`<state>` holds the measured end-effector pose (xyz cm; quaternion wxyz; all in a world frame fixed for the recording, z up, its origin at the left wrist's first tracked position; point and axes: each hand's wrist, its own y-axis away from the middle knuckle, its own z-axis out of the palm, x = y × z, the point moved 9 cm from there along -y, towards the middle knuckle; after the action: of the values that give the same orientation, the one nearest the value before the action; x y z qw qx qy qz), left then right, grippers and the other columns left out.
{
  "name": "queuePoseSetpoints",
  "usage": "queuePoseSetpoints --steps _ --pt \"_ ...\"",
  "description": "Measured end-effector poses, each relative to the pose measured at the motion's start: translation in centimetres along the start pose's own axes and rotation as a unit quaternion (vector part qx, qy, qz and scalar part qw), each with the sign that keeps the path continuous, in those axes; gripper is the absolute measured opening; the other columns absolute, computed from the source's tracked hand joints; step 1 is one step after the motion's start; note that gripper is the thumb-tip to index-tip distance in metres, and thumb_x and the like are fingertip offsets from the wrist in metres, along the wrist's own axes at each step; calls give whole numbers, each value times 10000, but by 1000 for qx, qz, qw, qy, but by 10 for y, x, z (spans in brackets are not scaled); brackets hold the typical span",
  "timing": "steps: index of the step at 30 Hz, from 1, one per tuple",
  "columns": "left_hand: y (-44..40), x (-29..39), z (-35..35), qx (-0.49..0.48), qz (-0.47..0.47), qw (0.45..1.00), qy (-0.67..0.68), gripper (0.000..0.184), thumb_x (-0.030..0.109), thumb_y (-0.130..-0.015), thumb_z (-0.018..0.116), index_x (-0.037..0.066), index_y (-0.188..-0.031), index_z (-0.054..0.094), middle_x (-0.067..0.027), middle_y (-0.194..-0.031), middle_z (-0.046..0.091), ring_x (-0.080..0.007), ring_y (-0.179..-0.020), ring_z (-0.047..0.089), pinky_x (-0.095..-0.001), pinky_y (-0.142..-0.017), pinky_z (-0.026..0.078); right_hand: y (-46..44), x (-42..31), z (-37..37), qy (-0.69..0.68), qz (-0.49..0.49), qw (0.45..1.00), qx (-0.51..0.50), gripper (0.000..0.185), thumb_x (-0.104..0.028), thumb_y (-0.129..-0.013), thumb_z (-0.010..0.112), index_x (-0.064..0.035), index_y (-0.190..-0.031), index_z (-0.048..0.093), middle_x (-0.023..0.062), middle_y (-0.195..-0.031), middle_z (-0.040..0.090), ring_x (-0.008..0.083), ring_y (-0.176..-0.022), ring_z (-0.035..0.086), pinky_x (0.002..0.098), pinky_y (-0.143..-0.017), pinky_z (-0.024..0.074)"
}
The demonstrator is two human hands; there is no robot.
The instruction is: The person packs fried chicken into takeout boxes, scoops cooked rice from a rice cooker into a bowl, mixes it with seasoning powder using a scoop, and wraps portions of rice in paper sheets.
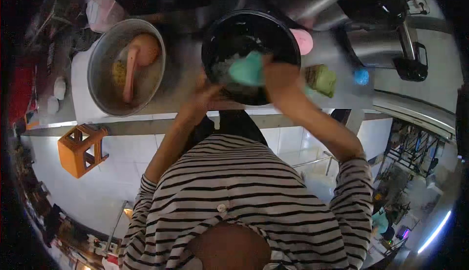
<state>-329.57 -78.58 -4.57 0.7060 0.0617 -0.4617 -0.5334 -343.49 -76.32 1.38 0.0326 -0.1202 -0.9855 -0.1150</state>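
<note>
A round black basin (213,67) sits on the counter in front of me, with whitish, wet-looking stuff (222,68) inside it. Over the basin, my right hand (281,77) grips a teal scoop-like thing (248,69); motion blur hides its exact kind. My left hand (199,98) is at the near left rim of the basin, smeared by motion, so I cannot make out whether its fingers hold the rim or just touch it.
To the left stands a metal basin (92,70) holding an orange ladle (130,74) and something yellowish. Beside the black basin are a pink round item (303,41), a green-yellow sponge-like block (323,80) and a blue item (361,76). Metal containers (376,45) stand right; an orange stool (73,155) is below.
</note>
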Motion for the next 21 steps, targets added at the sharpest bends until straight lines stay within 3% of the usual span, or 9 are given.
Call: queuePoseSetpoints --steps 2,6,9,10,13,16,18,20,21 --pt "2 5 8 -2 19 1000 13 450 74 -836 475 84 -1242 282 -192 -1091 489 -304 -900 573 -395 -730 531 -4 -8 75 125 66 973 -183 255 -84 -744 502 37 -965 458 189 -700 606 306 -645 626 410 -523 501" --pt "3 26 14 11 61 998 3 427 50 -826 482 46 -1219 315 -190 -1092 490 -297 -892 577 -411 -709 536 -26 12 -41 -95 -22 994 -56 283 -95 -736 528 40 -979 475 230 -791 604 324 -732 624 412 -591 507" --pt "4 25 8 -26 133 985 -110 439 59 -825 492 48 -1224 310 -189 -1116 473 -298 -899 574 -419 -703 537 -29 -16 46 43 -4 997 -63 255 -92 -743 517 43 -957 483 228 -815 602 314 -750 621 404 -622 503" --pt "3 28 11 -62 172 970 -158 443 65 -825 497 50 -1227 308 -189 -1126 466 -298 -904 572 -421 -702 537 -22 -25 20 4 -110 992 64 224 -90 -755 495 36 -940 494 222 -803 603 338 -742 614 418 -637 495" --pt "8 36 17 -56 230 954 -184 464 95 -827 511 43 -1236 298 -178 -1145 452 -295 -891 578 -409 -681 544 -30 11 -30 -16 -41 998 -51 255 -87 -752 496 16 -984 474 217 -792 603 336 -736 612 435 -644 487" --pt "-6 11 -9 -9 156 955 -250 498 118 -824 525 25 -1249 281 -160 -1129 460 -294 -924 559 -426 -748 513 -4 50 -86 -71 -81 993 55 322 -92 -767 478 -9 -1071 411 181 -754 604 269 -602 596 371 -521 466" --pt "10 37 -13 213 295 780 -510 472 133 -824 541 11 -1221 317 -134 -1030 506 -264 -911 547 -394 -779 476 29 97 -80 -268 20 954 -136 347 -168 -799 487 -6 -1091 394 171 -702 580 199 -497 528 331 -455 430" --pt "39 55 4 264 394 724 -501 454 139 -812 564 13 -1190 347 -121 -975 523 -237 -896 534 -366 -772 456 79 148 -104 -228 -84 964 104 398 -254 -817 501 -16 -1112 378 161 -678 559 153 -443 452 309 -441 419" --pt "54 67 13 290 441 690 -495 445 141 -806 576 14 -1174 362 -114 -947 532 -223 -889 528 -352 -768 446 95 193 -80 -273 124 954 2 389 -259 -816 505 -20 -1098 385 170 -703 567 166 -464 482 314 -448 428"
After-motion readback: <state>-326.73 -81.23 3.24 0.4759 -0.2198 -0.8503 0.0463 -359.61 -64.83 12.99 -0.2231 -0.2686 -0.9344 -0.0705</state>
